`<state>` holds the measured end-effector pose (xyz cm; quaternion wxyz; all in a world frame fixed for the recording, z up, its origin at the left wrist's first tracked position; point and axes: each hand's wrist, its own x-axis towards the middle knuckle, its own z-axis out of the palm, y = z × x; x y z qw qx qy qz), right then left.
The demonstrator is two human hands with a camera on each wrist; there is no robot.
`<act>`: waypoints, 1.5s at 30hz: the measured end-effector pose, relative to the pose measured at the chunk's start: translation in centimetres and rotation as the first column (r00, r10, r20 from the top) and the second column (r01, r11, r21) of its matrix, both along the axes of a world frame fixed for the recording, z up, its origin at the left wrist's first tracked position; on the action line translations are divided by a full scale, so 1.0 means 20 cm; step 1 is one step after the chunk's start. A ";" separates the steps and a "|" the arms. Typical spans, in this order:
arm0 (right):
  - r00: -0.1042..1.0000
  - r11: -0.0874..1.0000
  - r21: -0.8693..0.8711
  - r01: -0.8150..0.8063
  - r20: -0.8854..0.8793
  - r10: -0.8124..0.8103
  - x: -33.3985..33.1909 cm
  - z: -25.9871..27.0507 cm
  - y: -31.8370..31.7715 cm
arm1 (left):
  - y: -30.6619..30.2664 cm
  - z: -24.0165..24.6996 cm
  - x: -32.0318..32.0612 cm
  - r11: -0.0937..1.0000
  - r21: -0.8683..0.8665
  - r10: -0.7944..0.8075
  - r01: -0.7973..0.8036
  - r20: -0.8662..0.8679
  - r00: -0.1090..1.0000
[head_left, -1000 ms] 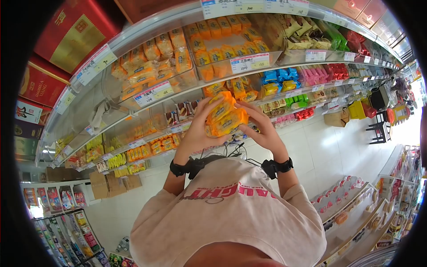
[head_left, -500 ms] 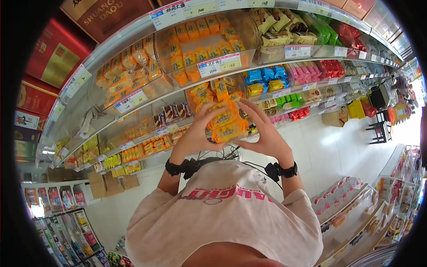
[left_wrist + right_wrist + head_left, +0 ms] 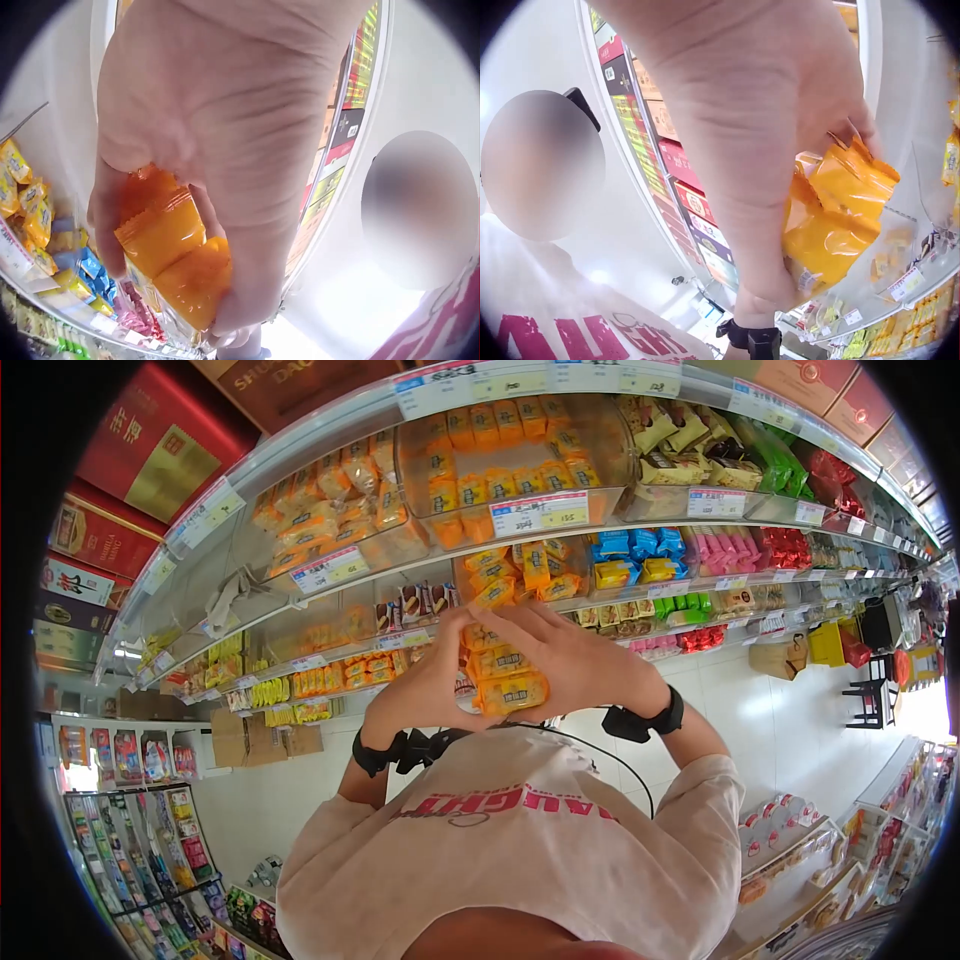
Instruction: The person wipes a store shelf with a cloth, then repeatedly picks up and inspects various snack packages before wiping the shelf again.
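A small stack of orange wrapped snack packets (image 3: 513, 694) is held in front of the chest, between both hands. My left hand (image 3: 418, 678) grips the stack from the left, its thumb at the near end and fingers reaching to the far end, as the left wrist view shows around the shiny orange packets (image 3: 180, 247). On the other side, my right hand (image 3: 590, 665) curves round the same packets (image 3: 832, 240), its fingers meeting the left fingertips over the far end. Just beyond the fingers, a shelf bin holds more orange packets (image 3: 535, 568).
Tiered shelves with clear bins curve ahead; one upper bin (image 3: 515, 478) holds similar orange packets. Blue packets (image 3: 640, 545) and pink packets (image 3: 712, 550) lie to the right. A price tag (image 3: 540, 512) fronts the upper bin. Red gift boxes (image 3: 165, 445) stand at upper left.
My right hand, spread apart from the stack half a second ago, has closed in against the packets, its fingers now touching the left hand's. The left hand keeps hold throughout.
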<state>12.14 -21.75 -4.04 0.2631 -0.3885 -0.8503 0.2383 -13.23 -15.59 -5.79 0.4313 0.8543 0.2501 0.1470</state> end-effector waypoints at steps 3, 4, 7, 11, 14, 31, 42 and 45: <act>1.000 1.000 -0.007 -0.003 0.006 0.003 -0.06 0.09 0.04 | 0.04 0.04 -0.07 0.998 -0.053 0.035 -0.030 0.097 0.995; 1.000 1.000 -0.006 -0.008 -0.003 0.008 -0.08 0.11 0.05 | 0.04 0.06 -0.09 0.993 -0.112 0.056 -0.043 0.121 0.991; 0.999 0.998 -0.062 0.022 0.037 -0.020 -0.13 0.20 0.09 | 0.06 0.12 -0.12 0.960 -0.265 0.167 -0.093 0.271 0.948; 0.997 0.996 0.059 0.072 -0.036 -0.069 -0.18 0.24 0.12 | 0.11 0.13 -0.15 0.942 -0.336 0.183 -0.013 0.479 0.858; 0.991 0.992 0.031 0.125 -0.048 -0.124 -0.23 0.34 0.11 | 0.17 0.13 -0.15 0.959 -0.276 0.114 0.061 0.575 0.810; 0.645 0.589 0.462 0.663 0.047 -0.763 0.03 0.48 0.50 | 0.22 -0.07 -0.28 0.939 0.007 -0.343 0.345 0.121 0.932; 0.912 0.915 -0.017 0.404 0.079 -0.401 0.24 0.23 1.35 | 0.27 -0.21 -0.42 0.952 -0.112 -0.284 0.284 0.020 0.959; 0.854 0.832 0.287 0.474 0.079 -0.514 0.21 0.16 1.48 | 0.27 -0.25 -0.45 0.958 -0.097 -0.274 0.270 -0.030 0.961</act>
